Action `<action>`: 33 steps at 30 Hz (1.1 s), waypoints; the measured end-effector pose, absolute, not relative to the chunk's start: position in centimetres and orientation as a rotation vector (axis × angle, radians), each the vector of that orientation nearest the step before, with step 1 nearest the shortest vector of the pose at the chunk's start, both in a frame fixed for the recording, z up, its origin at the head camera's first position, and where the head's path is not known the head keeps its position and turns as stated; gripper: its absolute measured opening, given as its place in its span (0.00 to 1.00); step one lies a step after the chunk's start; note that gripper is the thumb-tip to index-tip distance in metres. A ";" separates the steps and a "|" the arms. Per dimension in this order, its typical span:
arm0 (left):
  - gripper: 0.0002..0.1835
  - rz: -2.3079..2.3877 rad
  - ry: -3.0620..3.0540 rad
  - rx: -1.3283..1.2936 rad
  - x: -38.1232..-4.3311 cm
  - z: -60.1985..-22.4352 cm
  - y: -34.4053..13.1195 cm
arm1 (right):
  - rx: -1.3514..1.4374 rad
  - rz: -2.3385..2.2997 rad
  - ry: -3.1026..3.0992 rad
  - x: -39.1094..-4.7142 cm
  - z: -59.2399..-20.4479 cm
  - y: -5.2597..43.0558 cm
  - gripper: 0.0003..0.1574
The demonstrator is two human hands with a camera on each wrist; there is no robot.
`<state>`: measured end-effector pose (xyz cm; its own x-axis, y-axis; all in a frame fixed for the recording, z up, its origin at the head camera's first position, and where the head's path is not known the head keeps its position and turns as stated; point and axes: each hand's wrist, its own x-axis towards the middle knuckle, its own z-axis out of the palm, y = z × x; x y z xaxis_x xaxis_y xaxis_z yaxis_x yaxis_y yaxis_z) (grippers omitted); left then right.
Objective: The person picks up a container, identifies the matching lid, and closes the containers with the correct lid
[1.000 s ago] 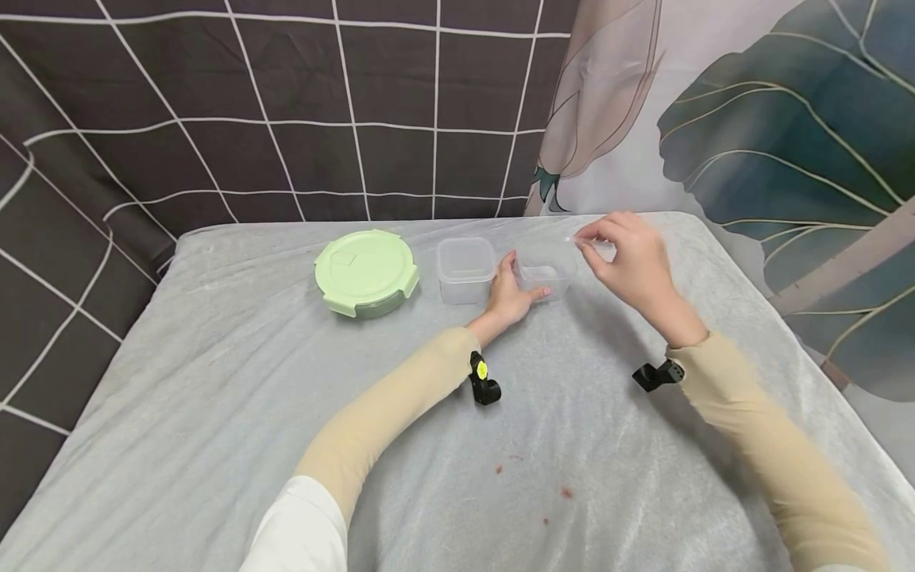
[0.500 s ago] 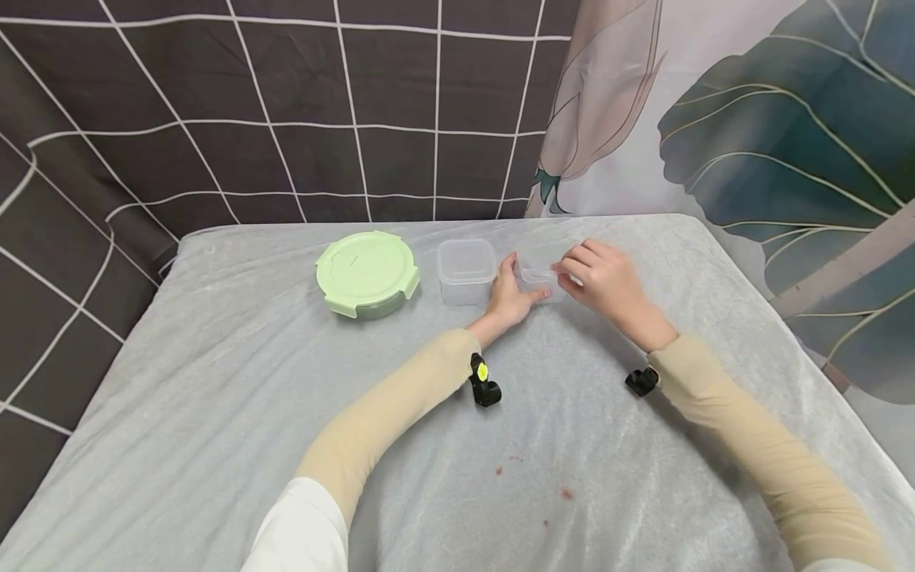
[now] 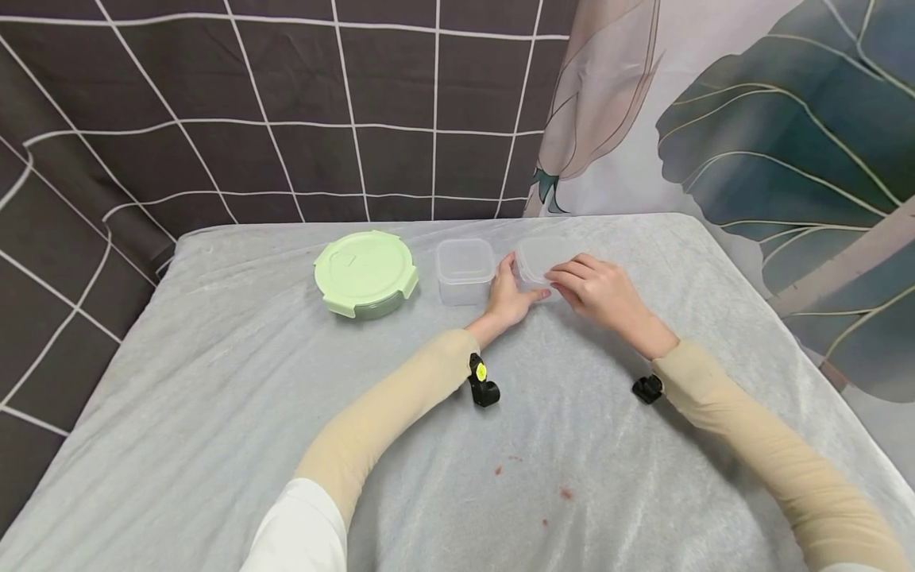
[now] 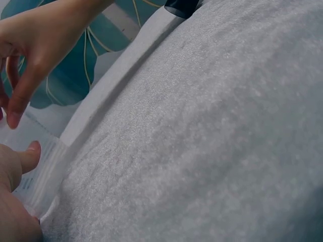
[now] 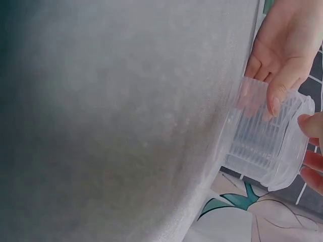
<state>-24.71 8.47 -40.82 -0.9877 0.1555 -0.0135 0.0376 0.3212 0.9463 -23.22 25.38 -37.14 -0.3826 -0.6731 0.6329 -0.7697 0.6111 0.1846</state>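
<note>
A clear square plastic container (image 3: pixel 529 282) stands near the back of the table; its ribbed wall (image 5: pixel 255 131) shows in the right wrist view. My left hand (image 3: pixel 509 298) holds it from the left side, thumb (image 4: pixel 31 155) on the front wall and the other fingers around the left side. A clear lid (image 3: pixel 546 253) lies over its top. With thumb and fingertips my right hand (image 3: pixel 596 290) pinches the lid's front right edge. Whether the lid is seated all round cannot be told.
Left of my left hand stands a second clear container (image 3: pixel 465 274) with its lid on. Farther left is a round box with a green clip lid (image 3: pixel 366 274). Grey cloth (image 3: pixel 429 445) with a few reddish spots covers the table; curtains (image 3: pixel 357 103) hang behind.
My right hand has come left and down with the lid, from beside the container to over it. The lid now lies flat on top. My left hand stays on the container.
</note>
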 end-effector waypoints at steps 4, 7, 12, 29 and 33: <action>0.48 1.760 2.464 0.184 -24.7 -40.8 8.4 | 1.134 0.186 -2.175 -23.2 -37.0 25.2 0.14; 0.48 1.753 2.473 0.186 -24.7 -40.8 8.4 | 1.141 0.190 -2.191 -23.1 -36.8 25.0 0.15; 0.48 1.724 2.500 0.191 -24.7 -40.8 8.3 | 1.151 0.199 -2.219 -23.3 -36.6 24.6 0.16; 0.48 1.687 2.531 0.235 -24.5 -40.6 8.1 | 0.909 0.339 -2.834 -25.8 -35.2 23.2 0.31; 0.49 1.673 2.553 0.242 -24.4 -40.6 8.1 | 0.954 0.339 -2.867 -26.4 -35.6 22.8 0.33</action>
